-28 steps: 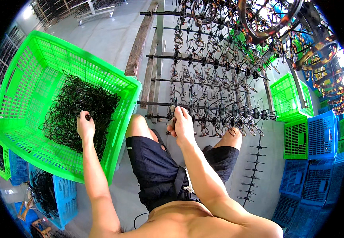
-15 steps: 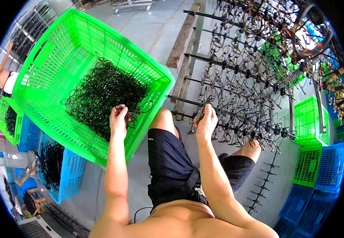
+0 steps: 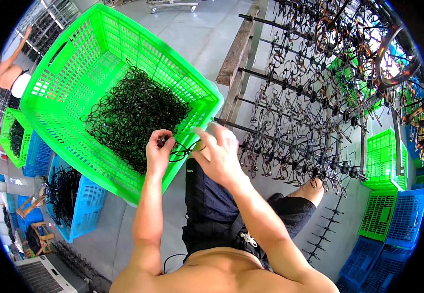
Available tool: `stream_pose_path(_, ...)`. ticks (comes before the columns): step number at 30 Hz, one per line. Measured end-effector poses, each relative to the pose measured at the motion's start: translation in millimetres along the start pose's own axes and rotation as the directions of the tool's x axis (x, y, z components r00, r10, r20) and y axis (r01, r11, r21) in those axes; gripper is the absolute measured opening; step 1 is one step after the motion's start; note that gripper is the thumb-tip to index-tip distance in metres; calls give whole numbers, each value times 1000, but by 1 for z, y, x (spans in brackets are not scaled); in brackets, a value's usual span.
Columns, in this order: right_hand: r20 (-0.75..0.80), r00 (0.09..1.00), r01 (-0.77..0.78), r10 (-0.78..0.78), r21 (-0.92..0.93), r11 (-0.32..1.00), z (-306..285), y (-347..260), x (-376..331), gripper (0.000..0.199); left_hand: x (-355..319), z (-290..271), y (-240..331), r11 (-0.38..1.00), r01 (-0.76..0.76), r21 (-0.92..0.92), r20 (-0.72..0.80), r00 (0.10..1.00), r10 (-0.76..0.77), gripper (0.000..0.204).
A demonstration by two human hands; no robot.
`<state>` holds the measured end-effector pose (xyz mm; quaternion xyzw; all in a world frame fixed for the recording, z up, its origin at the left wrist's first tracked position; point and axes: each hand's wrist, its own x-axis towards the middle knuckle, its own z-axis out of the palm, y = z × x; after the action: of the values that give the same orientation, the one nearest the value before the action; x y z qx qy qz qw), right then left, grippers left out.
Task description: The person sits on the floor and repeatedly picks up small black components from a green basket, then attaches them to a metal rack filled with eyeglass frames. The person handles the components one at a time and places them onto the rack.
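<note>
While another person (image 3: 10,78) is bending at the far left beside green and blue crates, a large green crate (image 3: 75,63) is sitting tilted on the seated person's lap, holding a tangled heap of black eyeglass frames (image 3: 133,115). The left hand (image 3: 159,150) is pinching one black frame (image 3: 178,152) over the crate's near rim, and the right hand (image 3: 220,155) is touching the same frame with half-curled fingers. Rightward, a rack of metal rods (image 3: 295,107) is carrying many hanging frames.

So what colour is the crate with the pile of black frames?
Bright green crate, clearest in the head view.
</note>
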<state>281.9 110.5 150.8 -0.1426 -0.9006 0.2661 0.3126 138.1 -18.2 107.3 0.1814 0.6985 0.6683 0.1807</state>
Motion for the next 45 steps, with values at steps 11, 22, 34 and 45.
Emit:
stream_pose_path(11, 350, 919, -349, 178, 520, 780, 15, 39, 26, 23, 2, -6, 5, 887, -369, 280, 344, 901, 266, 18)
stream_pose_path(22, 90, 927, -354, 364, 529, 771, 72, 12, 2, 35, -11, 12, -21, 901, -324, 287, 82, 946, 314, 11)
stream_pose_path(34, -162, 965, -76, 208, 584, 809, 47, 20, -21, 20, -29, 55, -7, 821, -428, 378, 124, 902, 413, 17)
stream_pose_path(45, -485, 477, -233, 733, 734, 638, -52, 65, -73, 10, -13, 0, -25, 901, -360, 241, 94, 933, 347, 25)
